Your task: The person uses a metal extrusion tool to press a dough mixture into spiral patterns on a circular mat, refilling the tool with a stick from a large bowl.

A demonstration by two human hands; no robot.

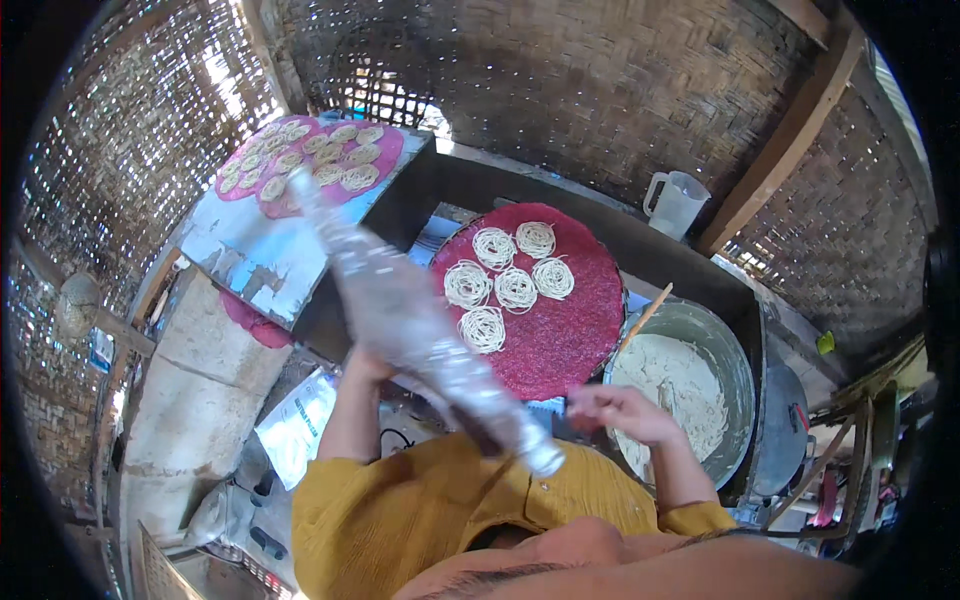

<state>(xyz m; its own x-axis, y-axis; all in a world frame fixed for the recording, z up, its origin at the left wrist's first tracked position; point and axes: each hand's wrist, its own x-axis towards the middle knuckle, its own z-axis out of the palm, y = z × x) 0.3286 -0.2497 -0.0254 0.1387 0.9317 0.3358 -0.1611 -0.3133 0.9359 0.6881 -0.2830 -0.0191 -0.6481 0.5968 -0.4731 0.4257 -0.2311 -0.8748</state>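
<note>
Closest up is a long silvery thing (pixel 410 310), all motion blur, long axis slanting from upper left to lower right. Left hand (pixel 369 365) is right at its left edge and easily the nearer one, but the fingers are hidden, so can't tell the grip. The thing lies left of the right hand (pixel 622 412), whose fingers are too blurry to call, by the pot (pixel 743 375). Beyond: red mat (pixel 565 345) with six noodle nests (pixel 516 290), then the table (pixel 283 245).
</note>
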